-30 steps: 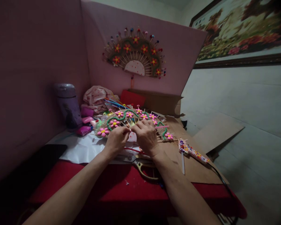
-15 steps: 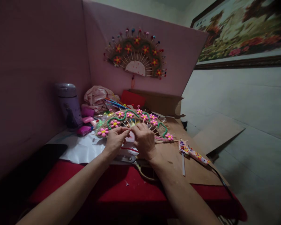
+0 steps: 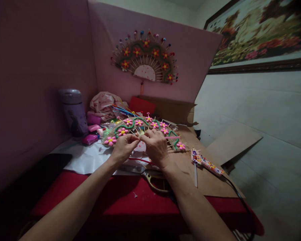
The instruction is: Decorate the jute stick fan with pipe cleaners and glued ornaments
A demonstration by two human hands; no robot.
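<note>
Pink strip (image 3: 173, 137) in right hand (image 3: 156, 145), palm down, left hand (image 3: 124, 147) curled beside

Pink strip (image 3: 173, 137) partly behind right hand (image 3: 155, 147)

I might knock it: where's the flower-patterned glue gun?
In the head view, the gun lies on flat brown cardboard, right of the bare right hand and the pink-flowered twine fan.
</note>
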